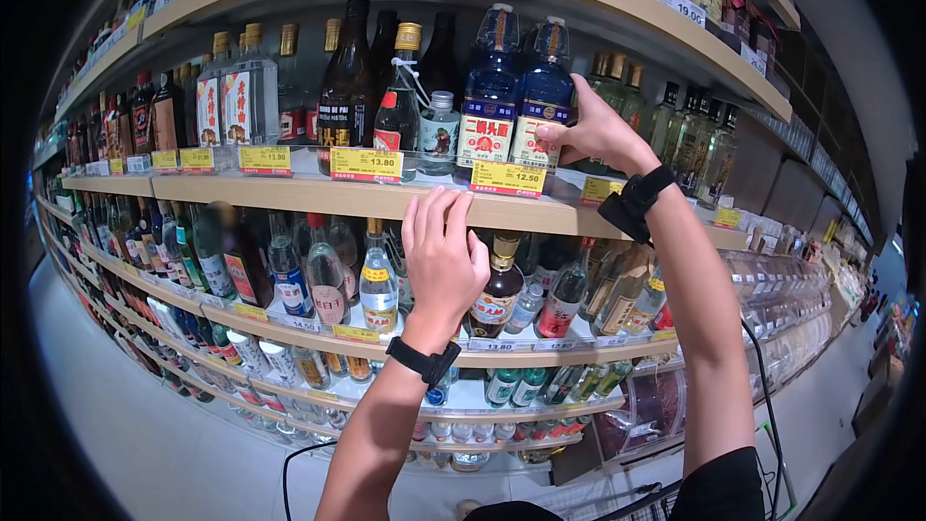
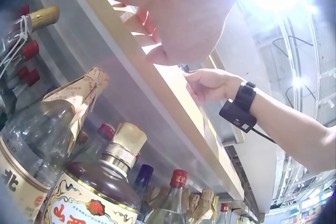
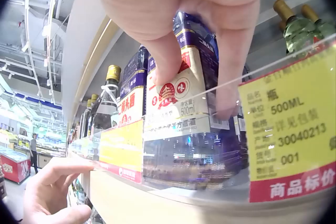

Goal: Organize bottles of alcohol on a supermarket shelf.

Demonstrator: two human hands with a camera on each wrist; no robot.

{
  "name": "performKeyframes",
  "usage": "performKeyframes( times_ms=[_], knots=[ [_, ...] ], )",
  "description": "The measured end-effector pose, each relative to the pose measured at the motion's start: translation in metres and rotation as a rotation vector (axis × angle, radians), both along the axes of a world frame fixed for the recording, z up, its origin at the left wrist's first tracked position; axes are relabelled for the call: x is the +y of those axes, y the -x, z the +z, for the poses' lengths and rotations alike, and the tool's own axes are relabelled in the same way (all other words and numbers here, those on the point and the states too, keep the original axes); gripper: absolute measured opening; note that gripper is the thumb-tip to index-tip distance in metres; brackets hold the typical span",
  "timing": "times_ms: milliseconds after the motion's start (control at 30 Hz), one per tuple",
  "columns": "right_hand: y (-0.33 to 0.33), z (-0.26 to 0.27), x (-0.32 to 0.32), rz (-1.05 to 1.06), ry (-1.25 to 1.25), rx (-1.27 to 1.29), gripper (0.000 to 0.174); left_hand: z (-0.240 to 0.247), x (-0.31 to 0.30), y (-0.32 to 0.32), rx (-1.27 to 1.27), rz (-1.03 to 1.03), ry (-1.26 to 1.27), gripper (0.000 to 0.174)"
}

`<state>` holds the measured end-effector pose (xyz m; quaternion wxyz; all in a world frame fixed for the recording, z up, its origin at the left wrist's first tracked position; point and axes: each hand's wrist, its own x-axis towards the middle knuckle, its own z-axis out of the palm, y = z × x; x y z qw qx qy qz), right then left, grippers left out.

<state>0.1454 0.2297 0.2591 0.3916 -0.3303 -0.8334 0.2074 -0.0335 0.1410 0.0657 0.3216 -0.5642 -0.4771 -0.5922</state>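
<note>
Two blue bottles with cream labels stand side by side on the upper shelf. My right hand [image 1: 605, 131] grips the right blue bottle [image 1: 543, 96], thumb across its label and fingers round its far side; in the right wrist view the right hand [image 3: 184, 19] holds this bottle [image 3: 181, 87] from both sides, its base behind the clear shelf strip. The left blue bottle [image 1: 489, 101] is beside it. My left hand [image 1: 444, 256] has its fingertips at the wooden shelf edge [image 1: 386, 195], below the price tags, fingers slightly bent and holding nothing. In the left wrist view the left hand [image 2: 184, 11] partly covers the shelf edge.
A clear bottle with a gold cap [image 1: 397, 106] and a small pale bottle [image 1: 440, 135] stand left of the blue ones. Green bottles [image 1: 632, 106] are behind and right of my right hand. More bottles fill the lower shelf [image 1: 453, 357]. A person [image 3: 33, 153] stands far off.
</note>
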Motion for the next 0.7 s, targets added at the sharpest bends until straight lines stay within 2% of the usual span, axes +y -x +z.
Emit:
performKeyframes(
  times_ms=[67, 100, 200, 233, 333, 500, 567, 700],
  knots=[
    [-0.001, -0.002, -0.002, 0.001, -0.009, 0.002, 0.086, 0.000, 0.000, 0.000, -0.002, 0.001, 0.004, 0.051],
    [0.001, -0.001, -0.012, -0.066, -0.040, -0.016, 0.083, 0.000, 0.000, 0.000, -0.003, 0.003, 0.008, 0.051],
    [-0.006, -0.006, -0.011, -0.088, -0.054, -0.056, 0.088, 0.000, -0.002, -0.001, 0.000, 0.001, 0.016, 0.050],
    [-0.007, -0.007, -0.014, -0.211, -0.085, -0.121, 0.085, 0.000, -0.003, 0.000, 0.004, -0.001, 0.019, 0.050],
    [-0.014, -0.018, -0.027, -0.388, -0.417, -0.182, 0.073, 0.001, -0.003, 0.000, 0.014, 0.008, 0.024, 0.050],
    [-0.035, -0.056, -0.064, -0.186, -0.563, 0.067, 0.045, 0.003, -0.006, -0.001, 0.021, -0.012, 0.029, 0.051],
    [-0.044, -0.079, -0.091, -0.159, -0.545, 0.121, 0.025, 0.003, -0.007, -0.001, 0.036, -0.021, 0.025, 0.051],
    [-0.078, -0.151, -0.124, -0.203, -0.404, 0.048, 0.016, 0.004, -0.008, 0.002, 0.044, -0.030, 0.035, 0.052]
  ],
)
